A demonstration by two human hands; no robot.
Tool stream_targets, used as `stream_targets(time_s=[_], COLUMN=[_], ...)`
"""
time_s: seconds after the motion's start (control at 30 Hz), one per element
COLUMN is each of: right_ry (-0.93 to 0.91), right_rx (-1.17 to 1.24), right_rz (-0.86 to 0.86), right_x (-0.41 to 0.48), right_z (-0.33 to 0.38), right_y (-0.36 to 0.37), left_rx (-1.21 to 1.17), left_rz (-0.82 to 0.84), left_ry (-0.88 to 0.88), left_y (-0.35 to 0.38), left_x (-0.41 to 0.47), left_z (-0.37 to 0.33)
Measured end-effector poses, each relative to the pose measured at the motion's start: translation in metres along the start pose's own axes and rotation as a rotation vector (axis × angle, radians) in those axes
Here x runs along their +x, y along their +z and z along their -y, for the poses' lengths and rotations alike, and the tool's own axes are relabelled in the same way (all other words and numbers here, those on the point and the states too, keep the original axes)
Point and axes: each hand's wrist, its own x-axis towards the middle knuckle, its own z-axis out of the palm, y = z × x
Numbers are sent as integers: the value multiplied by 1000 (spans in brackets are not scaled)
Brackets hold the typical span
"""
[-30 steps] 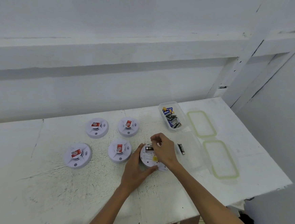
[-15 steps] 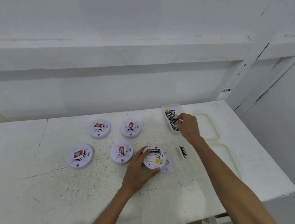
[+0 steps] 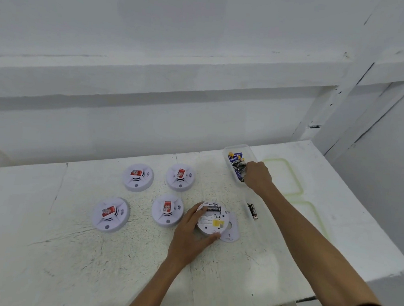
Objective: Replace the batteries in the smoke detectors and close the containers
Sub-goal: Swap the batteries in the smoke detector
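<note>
Right hand has moved from the detector into the battery box, fingers curled, grip hidden: probably fetching a replacement. Left hand grips the detector, fingers spread round its rim.

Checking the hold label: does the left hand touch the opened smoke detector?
Touching. The head view shows the left hand gripping the opened smoke detector, fingers on its far rim, thumb on its near rim.

A bare, workshop-like utility room: a scuffed white-painted table against white walls with painted timber framing.
</note>
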Motion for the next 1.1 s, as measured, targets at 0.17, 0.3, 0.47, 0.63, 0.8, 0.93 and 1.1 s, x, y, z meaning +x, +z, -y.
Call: stream_targets(time_s=[0.17, 0.3, 0.47, 0.63, 0.8, 0.93, 1.1], right_ry=[22, -18, -87, -63, -43, -25, -55], right_rx=[99, 228, 363, 449, 430, 444, 483], right_rz=[-14, -27, 13, -10, 1, -93, -248], right_x=[5, 11, 11, 11, 13, 14, 13], right_z=[-5, -9, -7, -6, -6, -5, -4], right_y=[5, 7, 6, 10, 10, 14, 11], left_rx=[-3, -7, -2, -2, 5, 1, 1], left_rz=[-4, -5, -5, -7, -6, 0, -4], left_ry=[7, 7, 7, 11, 10, 9, 19], left_y=[0, 0, 0, 0, -1, -1, -1], left_x=[0, 0, -1, 0, -1, 0, -1], left_z=[1, 1, 1, 1, -2, -2, -1])
